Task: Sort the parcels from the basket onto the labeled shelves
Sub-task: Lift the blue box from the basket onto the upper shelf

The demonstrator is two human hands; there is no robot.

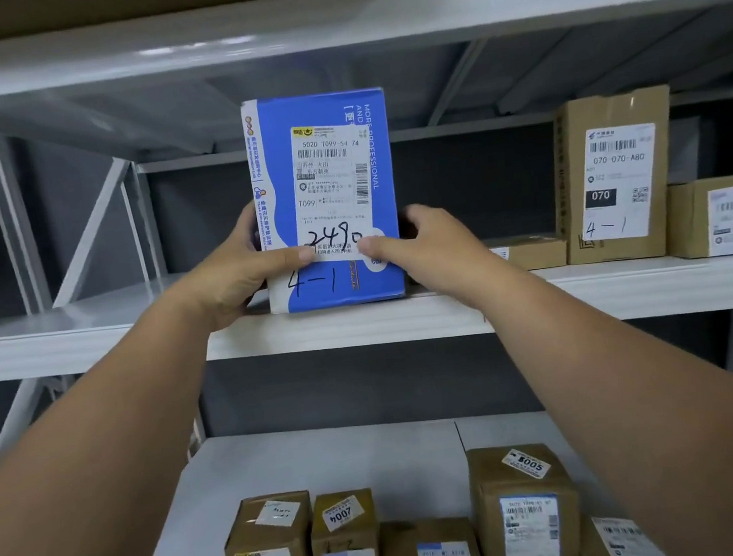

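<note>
A blue and white parcel [323, 154] stands upright on the front edge of the middle shelf [585, 294]. It carries a white shipping label with "2490" and "4-1" handwritten in black. My left hand [236, 274] grips its lower left side, thumb across the front. On the lower right side, my right hand [425, 248] grips it the same way, thumb on the label. The basket is out of view.
Brown cardboard parcels marked "4-1" [613, 176] stand at the right of the same shelf, with a flat box [530, 252] beside them. Several brown parcels [345, 545] line the lower shelf, some marked "4-2". The top shelf [326, 21] hangs close overhead.
</note>
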